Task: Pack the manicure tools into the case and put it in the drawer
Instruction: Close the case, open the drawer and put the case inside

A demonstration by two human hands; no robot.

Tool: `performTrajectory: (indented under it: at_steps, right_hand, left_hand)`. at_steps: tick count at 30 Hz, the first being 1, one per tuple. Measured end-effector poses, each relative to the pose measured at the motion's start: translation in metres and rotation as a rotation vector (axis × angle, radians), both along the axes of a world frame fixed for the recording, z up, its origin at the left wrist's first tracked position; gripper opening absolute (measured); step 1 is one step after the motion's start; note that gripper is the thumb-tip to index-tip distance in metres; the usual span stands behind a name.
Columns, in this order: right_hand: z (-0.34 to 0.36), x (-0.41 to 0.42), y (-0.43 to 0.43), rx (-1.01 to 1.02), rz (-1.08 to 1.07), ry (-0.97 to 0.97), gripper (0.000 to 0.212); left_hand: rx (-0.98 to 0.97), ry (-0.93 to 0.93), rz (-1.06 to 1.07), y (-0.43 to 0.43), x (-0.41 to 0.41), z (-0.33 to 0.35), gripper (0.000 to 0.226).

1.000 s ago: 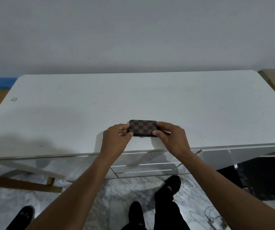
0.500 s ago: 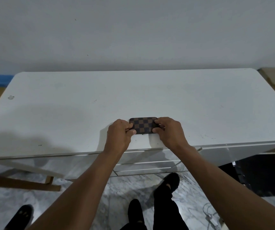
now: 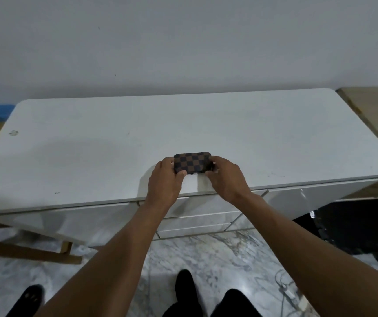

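A small brown-and-black checkered manicure case (image 3: pixel 192 162) lies closed near the front edge of the white dresser top (image 3: pixel 114 145). My left hand (image 3: pixel 164 181) grips its left end, thumb on the lid. At the right end my right hand (image 3: pixel 228 179) pinches it between thumb and fingers. Below the front edge are the dresser's white drawers (image 3: pixel 197 217), all closed. No loose manicure tools are visible.
A grey wall rises behind the dresser. A wooden surface (image 3: pixel 375 110) adjoins it on the right, and wooden legs (image 3: pixel 23 250) stand at the lower left. My dark shoes (image 3: pixel 184 284) rest on the marble floor, with a white cable (image 3: pixel 286 291) at the lower right.
Both hands stayed on the case and tightened at its ends; it now sits flatter on the dresser top. The view shifted slightly.
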State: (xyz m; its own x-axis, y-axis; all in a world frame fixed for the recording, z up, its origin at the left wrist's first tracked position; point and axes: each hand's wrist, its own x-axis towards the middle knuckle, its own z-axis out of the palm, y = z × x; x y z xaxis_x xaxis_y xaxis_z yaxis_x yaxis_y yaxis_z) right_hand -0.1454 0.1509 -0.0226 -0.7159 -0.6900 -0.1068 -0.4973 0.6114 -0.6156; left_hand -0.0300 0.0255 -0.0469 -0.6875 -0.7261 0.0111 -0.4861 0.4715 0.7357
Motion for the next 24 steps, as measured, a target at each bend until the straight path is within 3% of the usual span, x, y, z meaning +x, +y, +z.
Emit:
performTrajectory:
  at_steps: [5,8,13,19,24]
  right_hand:
    - [-0.008,0.024,0.036,-0.021,0.088,0.187,0.033]
    - [-0.019,0.04,0.058,-0.012,0.127,0.255,0.026]
    - [-0.037,0.056,0.075,0.246,0.246,0.187,0.051]
    - [-0.05,0.06,0.061,0.359,0.221,0.16,0.072]
    - [-0.066,0.064,0.054,0.439,0.202,0.183,0.076]
  left_hand:
    - [-0.241,0.073,-0.094,0.038,0.038,-0.016,0.03]
    - [-0.32,-0.008,-0.143,0.058,0.058,-0.032,0.029]
    - [-0.335,-0.201,-0.237,0.072,0.076,-0.053,0.042]
    - [-0.34,-0.316,-0.298,0.066,0.072,-0.054,0.07]
    - [-0.408,-0.428,-0.332,0.064,0.073,-0.067,0.083]
